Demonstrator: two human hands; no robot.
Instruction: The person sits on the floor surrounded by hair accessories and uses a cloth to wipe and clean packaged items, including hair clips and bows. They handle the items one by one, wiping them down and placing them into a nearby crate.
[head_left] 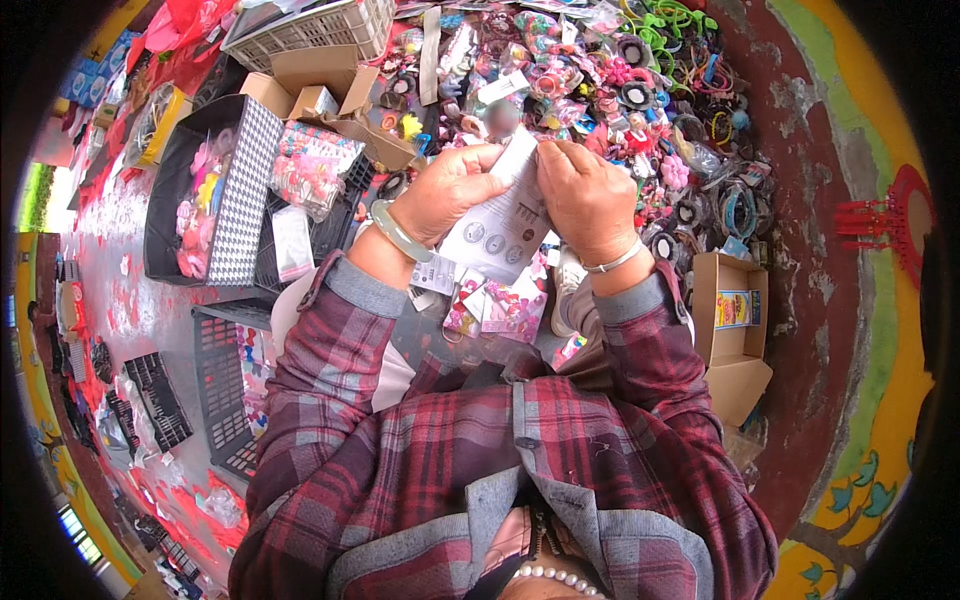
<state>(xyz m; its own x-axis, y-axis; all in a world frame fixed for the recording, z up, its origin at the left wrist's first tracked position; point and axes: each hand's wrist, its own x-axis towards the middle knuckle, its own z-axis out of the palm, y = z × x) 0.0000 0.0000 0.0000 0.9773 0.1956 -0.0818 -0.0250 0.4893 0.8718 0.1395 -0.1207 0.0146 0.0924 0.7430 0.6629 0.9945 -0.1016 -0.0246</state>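
Observation:
In front of me, both my hands hold a white printed sheet (490, 238) with small round pictures on its lower part. I cannot tell whether it is paper, a card or a flat packet. My left hand (450, 195) pinches its left edge between thumb and fingers. At its upper right edge, the fingers of my right hand (588, 195) are bent and pressed together. Below the sheet lie pink cartoon-printed cards (513, 308), partly covered by it. Beyond my hands spreads a dense heap of colourful hair accessories and trinkets (560, 75).
On the left stand a houndstooth-patterned box (240, 190) with pink items, an open cardboard box (335, 85) and a dark plastic crate (225, 390). A pale crate (310, 35) sits behind them. To the right is an open brown carton (735, 320) near a worn red wall.

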